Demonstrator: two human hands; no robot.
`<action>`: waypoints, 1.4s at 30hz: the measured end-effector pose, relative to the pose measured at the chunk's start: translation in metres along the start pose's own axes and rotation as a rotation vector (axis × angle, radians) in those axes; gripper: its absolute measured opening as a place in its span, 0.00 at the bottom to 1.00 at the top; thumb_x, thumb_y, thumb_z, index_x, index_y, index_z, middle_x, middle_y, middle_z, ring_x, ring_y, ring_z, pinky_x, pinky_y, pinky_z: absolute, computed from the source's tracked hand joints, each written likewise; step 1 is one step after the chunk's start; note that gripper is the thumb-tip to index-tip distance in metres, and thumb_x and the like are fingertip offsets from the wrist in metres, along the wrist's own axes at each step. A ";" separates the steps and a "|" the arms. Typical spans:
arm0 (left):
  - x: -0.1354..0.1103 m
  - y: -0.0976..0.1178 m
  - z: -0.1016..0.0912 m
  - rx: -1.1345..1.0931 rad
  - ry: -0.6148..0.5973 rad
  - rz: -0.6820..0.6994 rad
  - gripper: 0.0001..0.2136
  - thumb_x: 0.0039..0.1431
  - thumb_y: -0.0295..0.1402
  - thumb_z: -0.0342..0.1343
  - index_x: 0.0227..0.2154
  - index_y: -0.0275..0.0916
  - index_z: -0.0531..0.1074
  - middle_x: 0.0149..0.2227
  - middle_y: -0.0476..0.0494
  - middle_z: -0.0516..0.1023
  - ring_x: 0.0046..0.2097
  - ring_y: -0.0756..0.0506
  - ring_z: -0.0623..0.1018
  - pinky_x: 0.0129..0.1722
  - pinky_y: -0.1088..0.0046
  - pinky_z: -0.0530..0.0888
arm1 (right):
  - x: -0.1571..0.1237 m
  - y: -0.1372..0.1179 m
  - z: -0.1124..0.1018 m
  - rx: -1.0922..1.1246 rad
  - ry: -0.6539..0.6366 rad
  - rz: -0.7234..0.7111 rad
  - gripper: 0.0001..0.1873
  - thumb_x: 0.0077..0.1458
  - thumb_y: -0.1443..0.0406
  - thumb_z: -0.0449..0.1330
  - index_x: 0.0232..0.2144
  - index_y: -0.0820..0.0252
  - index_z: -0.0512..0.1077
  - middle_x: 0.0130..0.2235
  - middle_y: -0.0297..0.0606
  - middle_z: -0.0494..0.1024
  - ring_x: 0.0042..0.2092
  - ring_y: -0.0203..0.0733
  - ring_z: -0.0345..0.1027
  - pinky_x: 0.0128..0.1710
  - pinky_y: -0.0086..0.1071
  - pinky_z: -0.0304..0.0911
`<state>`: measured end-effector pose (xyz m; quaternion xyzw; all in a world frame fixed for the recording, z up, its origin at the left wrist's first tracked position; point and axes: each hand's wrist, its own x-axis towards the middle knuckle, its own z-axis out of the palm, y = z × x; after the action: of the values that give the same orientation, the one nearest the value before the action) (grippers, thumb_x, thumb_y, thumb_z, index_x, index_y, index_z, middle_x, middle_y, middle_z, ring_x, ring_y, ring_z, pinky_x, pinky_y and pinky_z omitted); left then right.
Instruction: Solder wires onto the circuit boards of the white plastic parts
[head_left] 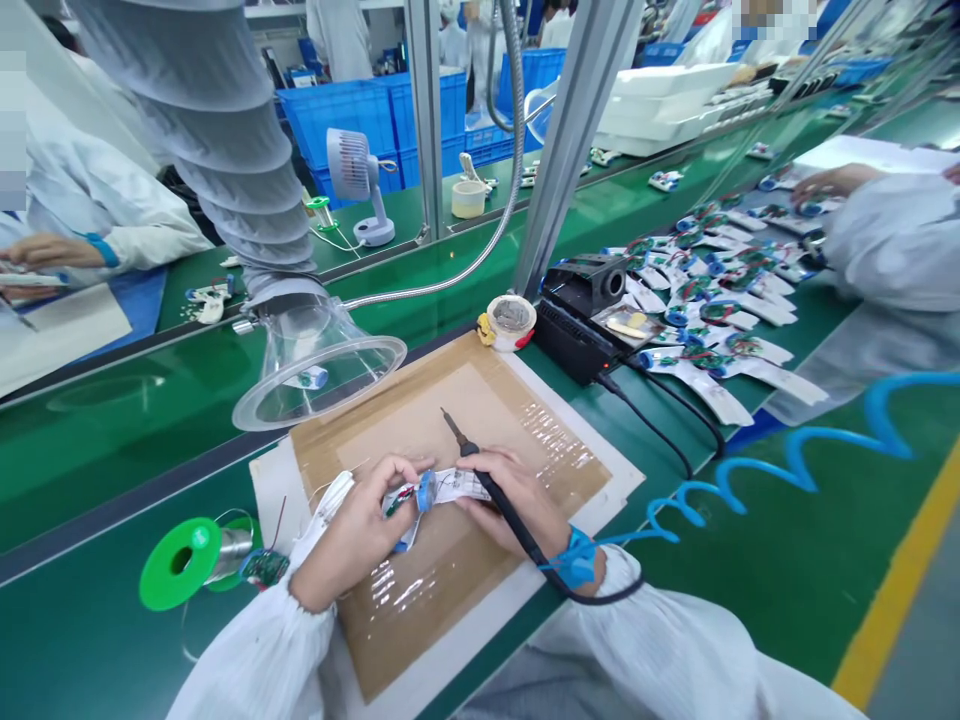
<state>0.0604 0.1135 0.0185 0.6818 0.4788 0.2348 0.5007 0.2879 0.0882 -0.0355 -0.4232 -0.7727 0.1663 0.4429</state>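
Left hand: and there was the left hand [351,535], gripping one end of a white strip assembly [454,486] with a blue ring and fine coloured wires
Right hand: the right hand [521,502] closed around the black handle of a soldering iron [491,486], the metal tip angled away from the strip, with the fingers right up against the strip's other end
Assembly: held up in both hands, right over a taped cardboard mat [457,590]
Wrist: a blue wrist strap [577,558] on the right wrist, its coiled blue cord [780,470] looping off across the green tabletop [750,590]
Close by: a green solder spool [196,560] to the left, a clear fume hood [319,365] just above the mat
Further up: a black soldering station [571,340] beside a tape roll [511,322]
Rows: dozens of similar strips [712,300] laid out to the right, a co-worker's hand [832,182] reaching over them
Opposite: another co-worker's hand [52,252] at the far left, working behind a glass panel
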 end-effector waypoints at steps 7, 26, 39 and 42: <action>-0.003 0.007 -0.010 -0.077 -0.093 -0.045 0.14 0.61 0.39 0.57 0.48 0.45 0.66 0.60 0.36 0.74 0.63 0.39 0.73 0.64 0.54 0.68 | -0.002 0.003 0.002 0.005 -0.006 0.012 0.22 0.60 0.68 0.62 0.56 0.52 0.65 0.45 0.41 0.82 0.47 0.47 0.78 0.56 0.48 0.68; 0.005 -0.009 0.026 0.448 0.563 0.044 0.21 0.61 0.48 0.59 0.50 0.39 0.70 0.48 0.37 0.77 0.49 0.38 0.78 0.51 0.57 0.75 | -0.001 0.003 0.000 0.027 -0.023 0.037 0.20 0.62 0.63 0.63 0.54 0.54 0.66 0.45 0.41 0.81 0.46 0.48 0.76 0.52 0.44 0.69; 0.003 -0.005 -0.019 0.314 0.217 -0.002 0.21 0.65 0.49 0.51 0.49 0.42 0.79 0.51 0.42 0.83 0.53 0.41 0.81 0.55 0.64 0.76 | -0.007 0.009 0.003 0.025 -0.055 0.075 0.22 0.60 0.66 0.63 0.56 0.53 0.65 0.46 0.40 0.80 0.48 0.48 0.75 0.54 0.46 0.67; 0.008 -0.006 -0.024 0.339 0.199 0.015 0.20 0.64 0.48 0.53 0.48 0.43 0.79 0.50 0.43 0.83 0.52 0.41 0.81 0.54 0.65 0.76 | -0.006 0.008 0.003 0.020 -0.044 0.068 0.22 0.60 0.67 0.63 0.55 0.54 0.66 0.46 0.40 0.80 0.48 0.48 0.74 0.53 0.45 0.67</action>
<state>0.0423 0.1317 0.0212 0.7335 0.5534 0.2207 0.3270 0.2911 0.0882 -0.0457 -0.4413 -0.7656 0.1981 0.4241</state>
